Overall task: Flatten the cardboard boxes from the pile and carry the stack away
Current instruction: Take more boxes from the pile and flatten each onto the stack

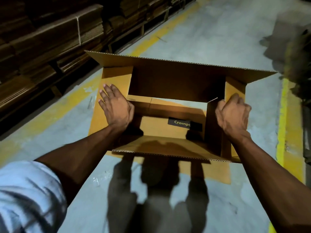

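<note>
An open brown cardboard box (176,81) stands on the grey floor in front of me, all its top flaps spread outward. I see the floor through a gap in its bottom and a dark printed label inside. My left hand (116,108) lies flat with fingers spread on the left side flap. My right hand (233,113) is curled over the edge of the right side flap, gripping it. The near long flap points toward me.
Tied bundles of flattened cardboard (50,39) are stacked on pallets along the left. Yellow floor lines (284,123) run down both sides of the aisle. A dark blurred object (296,61) stands at the right edge. My shadow falls on the floor below the box.
</note>
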`<state>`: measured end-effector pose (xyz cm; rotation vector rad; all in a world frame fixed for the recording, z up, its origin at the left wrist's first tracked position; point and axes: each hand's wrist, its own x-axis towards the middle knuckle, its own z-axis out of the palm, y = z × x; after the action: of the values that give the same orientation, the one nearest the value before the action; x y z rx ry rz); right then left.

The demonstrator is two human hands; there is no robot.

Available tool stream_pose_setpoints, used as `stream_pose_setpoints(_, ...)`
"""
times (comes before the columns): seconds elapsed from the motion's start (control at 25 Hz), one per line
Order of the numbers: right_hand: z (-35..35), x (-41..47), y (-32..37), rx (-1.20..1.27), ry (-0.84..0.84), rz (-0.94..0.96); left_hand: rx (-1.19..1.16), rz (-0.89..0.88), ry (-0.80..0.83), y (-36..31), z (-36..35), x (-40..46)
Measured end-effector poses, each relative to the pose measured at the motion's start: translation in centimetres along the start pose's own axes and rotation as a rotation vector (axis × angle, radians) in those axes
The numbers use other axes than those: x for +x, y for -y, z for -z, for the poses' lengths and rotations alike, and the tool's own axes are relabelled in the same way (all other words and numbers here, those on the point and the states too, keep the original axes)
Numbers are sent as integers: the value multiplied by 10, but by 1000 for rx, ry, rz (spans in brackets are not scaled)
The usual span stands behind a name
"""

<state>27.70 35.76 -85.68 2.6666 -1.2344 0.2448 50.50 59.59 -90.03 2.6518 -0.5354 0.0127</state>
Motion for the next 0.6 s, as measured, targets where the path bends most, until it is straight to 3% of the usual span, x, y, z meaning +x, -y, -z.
stream_pose_setpoints(0.08,10,-11,-4,85,58,-74,-40,-50,-17,5,4,-1)
stream_pose_setpoints(0.16,16,-12,-8,343,-50,-254,-79,-115,-27,9,9,-1)
stream_pose_setpoints(0.28,26,-10,-18,515,-137,-479,-147,-248,-96,17,14,8)
stream_pose_setpoints(0.44,23,-11,-27,693,-269,-617,-255,-449,-130,28,25,18)
stream_pose_setpoints(0.6,17,-11,-33,844,-268,-791,-345,-585,-24,43,31,19)
